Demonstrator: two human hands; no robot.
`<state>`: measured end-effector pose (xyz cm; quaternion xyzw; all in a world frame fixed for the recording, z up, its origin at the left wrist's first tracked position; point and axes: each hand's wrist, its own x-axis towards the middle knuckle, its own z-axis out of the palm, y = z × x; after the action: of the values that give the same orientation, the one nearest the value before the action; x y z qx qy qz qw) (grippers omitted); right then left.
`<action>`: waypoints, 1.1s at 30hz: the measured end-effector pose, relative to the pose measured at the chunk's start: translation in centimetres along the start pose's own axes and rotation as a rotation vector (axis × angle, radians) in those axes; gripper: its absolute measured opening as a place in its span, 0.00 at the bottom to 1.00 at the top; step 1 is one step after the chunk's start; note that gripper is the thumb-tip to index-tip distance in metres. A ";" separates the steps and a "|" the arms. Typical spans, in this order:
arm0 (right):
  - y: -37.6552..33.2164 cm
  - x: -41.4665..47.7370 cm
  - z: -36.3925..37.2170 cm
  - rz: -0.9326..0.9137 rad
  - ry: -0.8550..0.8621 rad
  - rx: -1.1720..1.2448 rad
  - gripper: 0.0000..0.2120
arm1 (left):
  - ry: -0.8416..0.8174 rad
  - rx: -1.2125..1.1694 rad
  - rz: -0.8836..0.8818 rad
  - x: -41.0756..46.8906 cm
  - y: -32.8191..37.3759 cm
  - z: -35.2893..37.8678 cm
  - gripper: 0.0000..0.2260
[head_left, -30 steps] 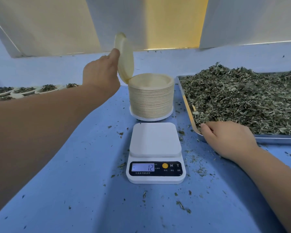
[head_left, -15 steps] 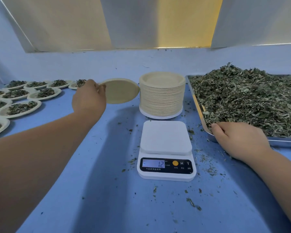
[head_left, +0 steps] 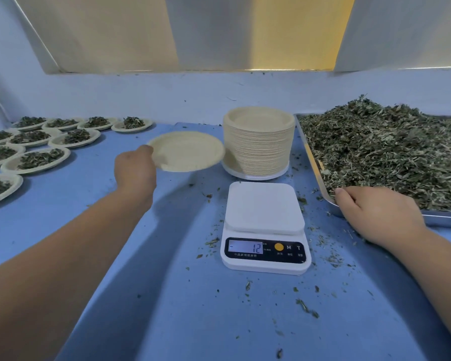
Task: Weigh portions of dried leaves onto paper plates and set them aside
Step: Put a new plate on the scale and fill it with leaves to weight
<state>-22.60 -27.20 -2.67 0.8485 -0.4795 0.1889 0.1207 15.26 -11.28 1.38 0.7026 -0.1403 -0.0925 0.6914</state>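
Dried leaves (head_left: 383, 152) lay heaped in a metal tray (head_left: 443, 221) at the right side of the blue table (head_left: 167, 295), with the heap standing higher than the tray's rim.

Right hand (head_left: 378, 213) rested palm down at the tray's near left corner. The thumb lay against the rim and the fingers were bent toward the leaves. The fingertips were hidden under the hand, so I could not tell whether they held any leaf.

Left hand (head_left: 134, 170) pinched one empty paper plate (head_left: 188, 151) by its left rim, fingers curled round the edge. The plate was off the table, roughly level and slightly blurred, just left of the stack of paper plates (head_left: 258, 149).

The stack stood upright directly behind the scale (head_left: 264, 225). The scale platform was bare, and the display read 12 with a minus sign at its left.

Filled plates (head_left: 37, 158) sat in rows at the far left of the table, each with a small mound of leaves, several edge to edge.

Leaf crumbs (head_left: 306, 307) lay scattered on the table around the scale, thickest between scale and tray.
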 end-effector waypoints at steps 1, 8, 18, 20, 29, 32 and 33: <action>0.0 0.0 0.0 0.004 -0.001 -0.001 0.27 | -0.037 -0.096 -0.076 -0.4 -0.3 -0.2 0.11; -0.1 0.0 0.0 0.023 -0.012 0.010 0.26 | -0.283 -0.191 -0.171 -4.4 -2.1 -0.6 0.10; -0.1 0.0 0.0 0.022 0.006 0.012 0.26 | -0.513 0.016 -0.112 -9.0 -2.0 2.0 0.13; -0.1 -0.1 0.0 0.017 0.005 0.016 0.26 | -0.536 0.050 -0.098 -9.4 -2.2 2.6 0.14; -0.1 -0.1 0.0 0.023 0.017 0.004 0.25 | -0.499 0.160 -0.018 -10.4 -3.7 3.7 0.13; -0.1 -0.2 0.0 0.028 0.025 0.002 0.25 | -0.490 0.195 0.023 -10.6 -3.8 3.9 0.14; -0.1 -0.2 0.0 0.029 0.023 0.000 0.25 | -0.480 0.203 0.029 -10.5 -3.8 3.9 0.14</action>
<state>-22.59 -26.98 -2.72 0.8391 -0.4905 0.2004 0.1233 4.35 -11.53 -3.24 0.7244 -0.3191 -0.2319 0.5654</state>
